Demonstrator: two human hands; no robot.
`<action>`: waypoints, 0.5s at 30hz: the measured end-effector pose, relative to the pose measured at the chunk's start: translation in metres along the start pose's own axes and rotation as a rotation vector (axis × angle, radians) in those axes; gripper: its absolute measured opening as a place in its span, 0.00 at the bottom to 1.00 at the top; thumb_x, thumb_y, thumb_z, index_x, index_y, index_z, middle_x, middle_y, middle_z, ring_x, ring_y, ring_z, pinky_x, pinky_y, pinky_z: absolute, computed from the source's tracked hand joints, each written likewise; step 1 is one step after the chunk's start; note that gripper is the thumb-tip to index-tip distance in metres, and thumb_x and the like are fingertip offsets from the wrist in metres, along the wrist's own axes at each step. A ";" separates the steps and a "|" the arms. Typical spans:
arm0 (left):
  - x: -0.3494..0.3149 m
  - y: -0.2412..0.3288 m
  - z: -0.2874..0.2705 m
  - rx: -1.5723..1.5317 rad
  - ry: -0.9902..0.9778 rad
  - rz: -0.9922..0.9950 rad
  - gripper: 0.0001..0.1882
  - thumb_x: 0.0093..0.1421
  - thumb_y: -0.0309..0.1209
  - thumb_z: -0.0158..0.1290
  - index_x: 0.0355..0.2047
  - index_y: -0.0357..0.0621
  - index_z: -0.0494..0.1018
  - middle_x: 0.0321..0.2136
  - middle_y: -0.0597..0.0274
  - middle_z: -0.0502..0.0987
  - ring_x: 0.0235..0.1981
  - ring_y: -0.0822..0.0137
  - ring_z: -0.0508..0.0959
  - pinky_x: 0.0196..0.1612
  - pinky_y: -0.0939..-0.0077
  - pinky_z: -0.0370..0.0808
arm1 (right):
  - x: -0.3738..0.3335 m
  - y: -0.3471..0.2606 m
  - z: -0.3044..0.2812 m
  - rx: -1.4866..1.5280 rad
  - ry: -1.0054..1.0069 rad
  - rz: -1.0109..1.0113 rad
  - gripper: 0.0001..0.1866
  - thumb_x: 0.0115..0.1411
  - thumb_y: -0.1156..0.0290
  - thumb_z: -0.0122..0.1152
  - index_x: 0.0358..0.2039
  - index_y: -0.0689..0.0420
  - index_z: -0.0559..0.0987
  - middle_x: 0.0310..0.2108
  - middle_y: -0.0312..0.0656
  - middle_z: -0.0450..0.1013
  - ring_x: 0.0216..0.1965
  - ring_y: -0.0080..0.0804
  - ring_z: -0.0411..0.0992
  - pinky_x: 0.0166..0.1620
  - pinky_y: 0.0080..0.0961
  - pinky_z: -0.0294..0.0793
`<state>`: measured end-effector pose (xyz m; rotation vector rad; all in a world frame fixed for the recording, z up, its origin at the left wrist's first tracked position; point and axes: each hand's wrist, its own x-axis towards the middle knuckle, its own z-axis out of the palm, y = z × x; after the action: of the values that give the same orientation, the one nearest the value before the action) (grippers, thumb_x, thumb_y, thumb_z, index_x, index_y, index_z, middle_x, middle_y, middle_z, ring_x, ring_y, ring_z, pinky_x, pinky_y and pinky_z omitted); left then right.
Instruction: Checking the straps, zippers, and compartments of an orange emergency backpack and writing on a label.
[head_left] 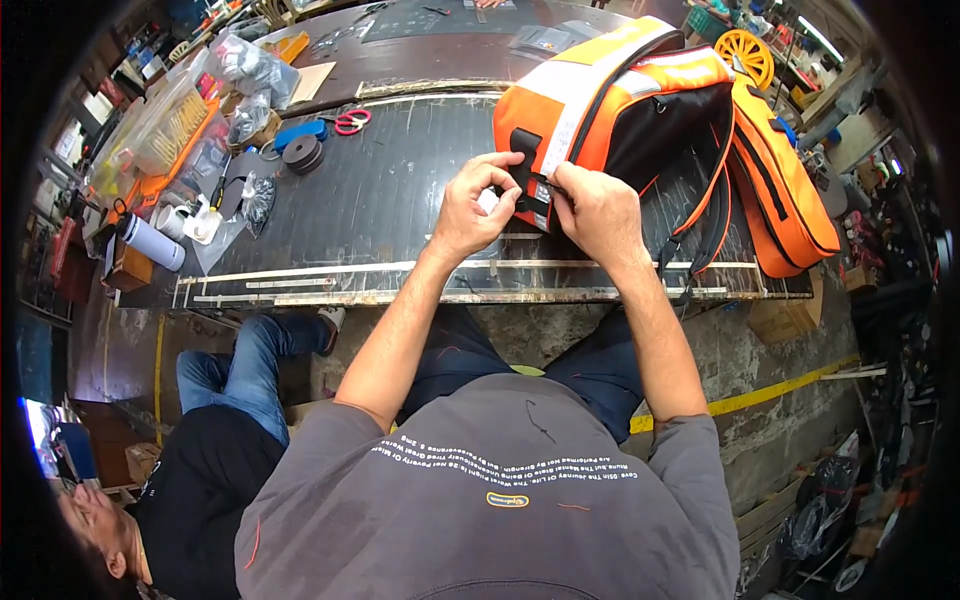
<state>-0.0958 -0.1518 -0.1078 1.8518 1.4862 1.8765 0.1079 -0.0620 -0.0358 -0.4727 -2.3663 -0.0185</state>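
- While the head view looks down on a dark table (390, 220), an orange bag (560, 110) with black panels and pale bands sits toward its right side, one end toward the person.
- The right hand (603, 210) has thumb and fingers pinched narrow on a black strap (544, 181) at that end.
- The left hand (475, 205) is curled just beside it, thumb and index finger bent, fingertips at the bag's black trim; whether they grip anything, one cannot tell.
- A second orange bag (800, 190) is right of the first.
- On the table's left lie red-handled scissors (352, 122), a dark roll (303, 154) and a pale bottle (150, 243).
- Lower left, a co-worker (205, 490) wears a black shirt.
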 end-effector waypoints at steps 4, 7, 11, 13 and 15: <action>0.000 0.000 0.000 0.010 0.006 0.006 0.04 0.63 0.21 0.64 0.36 0.40 0.80 0.58 0.46 0.84 0.61 0.55 0.82 0.66 0.58 0.76 | 0.001 -0.001 0.001 -0.019 -0.004 0.003 0.09 0.59 0.74 0.73 0.38 0.54 0.81 0.31 0.44 0.81 0.34 0.47 0.83 0.37 0.42 0.81; 0.000 0.000 -0.001 0.020 0.002 0.012 0.04 0.63 0.21 0.64 0.36 0.40 0.80 0.58 0.47 0.84 0.61 0.55 0.83 0.65 0.58 0.76 | 0.003 -0.001 0.002 -0.020 -0.006 0.005 0.09 0.59 0.74 0.73 0.39 0.54 0.81 0.32 0.45 0.81 0.34 0.47 0.83 0.37 0.42 0.81; 0.000 0.001 -0.002 0.020 0.007 0.011 0.04 0.63 0.21 0.64 0.36 0.40 0.80 0.58 0.47 0.85 0.60 0.55 0.83 0.65 0.58 0.76 | 0.005 -0.002 0.002 -0.020 -0.020 0.013 0.09 0.59 0.74 0.73 0.38 0.54 0.81 0.32 0.45 0.81 0.34 0.48 0.83 0.36 0.42 0.81; 0.001 0.001 -0.003 0.021 0.007 0.014 0.04 0.63 0.21 0.64 0.36 0.40 0.80 0.58 0.47 0.85 0.60 0.55 0.83 0.65 0.58 0.76 | 0.005 -0.002 0.002 -0.017 -0.026 0.020 0.09 0.59 0.73 0.73 0.38 0.54 0.81 0.32 0.45 0.81 0.34 0.48 0.83 0.36 0.42 0.81; 0.001 0.001 -0.003 0.023 0.006 0.011 0.04 0.63 0.21 0.65 0.36 0.41 0.80 0.58 0.47 0.85 0.60 0.56 0.83 0.65 0.59 0.77 | 0.006 -0.002 0.001 -0.007 -0.032 0.037 0.09 0.59 0.73 0.73 0.38 0.54 0.81 0.32 0.45 0.81 0.34 0.48 0.83 0.36 0.42 0.81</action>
<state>-0.0978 -0.1533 -0.1060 1.8697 1.5088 1.8800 0.1024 -0.0620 -0.0328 -0.5237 -2.3894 -0.0015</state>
